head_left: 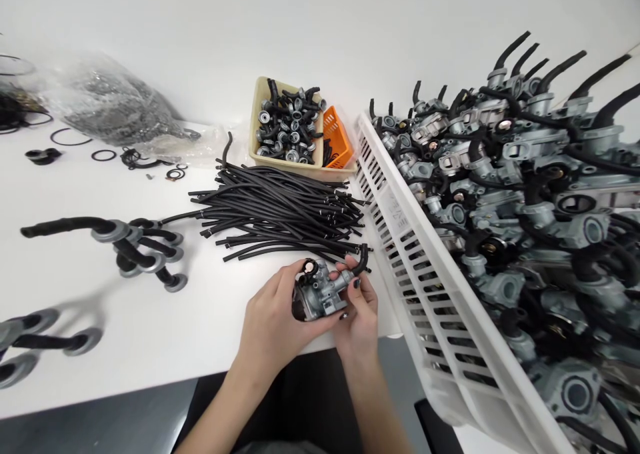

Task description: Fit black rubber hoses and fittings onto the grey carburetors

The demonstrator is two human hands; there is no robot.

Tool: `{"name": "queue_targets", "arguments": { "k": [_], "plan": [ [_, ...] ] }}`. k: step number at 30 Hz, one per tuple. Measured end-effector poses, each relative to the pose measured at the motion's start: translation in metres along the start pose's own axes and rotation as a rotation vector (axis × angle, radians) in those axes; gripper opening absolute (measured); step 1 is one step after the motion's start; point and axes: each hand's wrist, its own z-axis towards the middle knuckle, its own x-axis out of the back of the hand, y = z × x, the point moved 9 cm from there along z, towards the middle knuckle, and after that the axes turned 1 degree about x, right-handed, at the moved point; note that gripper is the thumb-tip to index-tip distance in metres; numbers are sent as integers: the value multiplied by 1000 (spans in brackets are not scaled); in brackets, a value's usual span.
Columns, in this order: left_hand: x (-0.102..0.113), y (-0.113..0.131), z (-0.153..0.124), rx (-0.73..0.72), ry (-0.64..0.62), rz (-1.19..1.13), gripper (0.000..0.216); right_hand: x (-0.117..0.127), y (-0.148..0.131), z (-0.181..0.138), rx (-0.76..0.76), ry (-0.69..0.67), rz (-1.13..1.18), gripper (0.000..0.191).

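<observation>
Both my hands hold one small grey metal carburetor point(323, 297) over the table's front edge. My left hand point(274, 311) is wrapped round its left side, with the thumb along the bottom. My right hand point(361, 307) grips the right end, fingers and thumb closing round the base of a short bent black rubber tube point(361, 261) that sticks up from the body. Just beyond the hands lies a heap of black rubber hoses point(285, 207). The palm sides of the fingers are partly hidden by the carburetor.
At right a white slotted crate point(425, 267) is piled high with carburetors point(505, 287). Behind the hoses stand a cream bin point(257, 117) of capped tubes and an orange basket point(336, 131). Capped tubes point(145, 257), rubber rings point(103, 155) and a plastic bag point(115, 101) lie left.
</observation>
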Motion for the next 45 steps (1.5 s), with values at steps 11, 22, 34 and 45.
{"name": "queue_targets", "arguments": {
  "k": [11, 22, 34, 45],
  "plan": [
    [0, 2, 0, -14, 7, -5, 64, 1, 1, 3, 6, -3, -27, 34],
    [1, -1, -1, 1, 5, -4, 66, -4, -2, -2, -4, -52, 46, 26],
    [-1, -3, -1, 20, -12, -9, 65, -3, -2, 0, -4, 0, 12, 33],
    [-1, 1, 0, -8, -2, 3, 65, 2, 0, 1, 2, 30, -20, 38]
  ]
}}
